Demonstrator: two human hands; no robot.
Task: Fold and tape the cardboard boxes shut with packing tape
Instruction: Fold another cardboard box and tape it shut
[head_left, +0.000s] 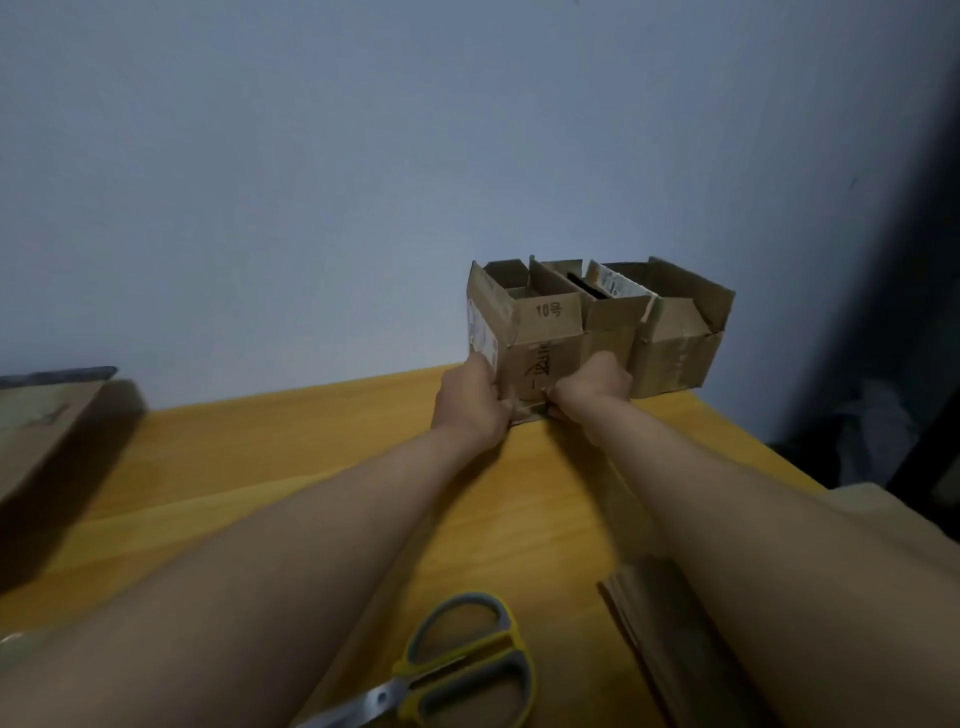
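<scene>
- Cardboard box (540, 338) marked "10" stands at the far edge of the wooden table (291, 467), against the pale wall (363, 156). Top flaps stand up, so the top is open.
- Handwritten dark marks run down its near face; a pale label sits on its left side.
- Both hands sit at the bottom of the near face, where the box meets the table.
- Left hand (475, 400) is at the lower left corner of the box, fingers curled round that corner edge, gripping it.
- Right hand (589, 387) is at the lower right of the near face, fingers curled in and pinching the bottom edge of the box.
- The hands lie close together, only a narrow strip of the near face showing between them.
- Both forearms reach straight out from the camera to the box.
- Second box (613, 317) stands touching the first on its right, top also open.
- Third box (680, 338) stands just right of that one, flaps splayed outward.
- Scissors (452, 670) with yellow and grey handles lie on the near table, between the forearms, well apart from the boxes.
- Flat stack of cardboard (670, 634) lies near the right forearm, partly hidden by it.
- Another flat cardboard piece (47, 431) lies at the far left of the table.
</scene>
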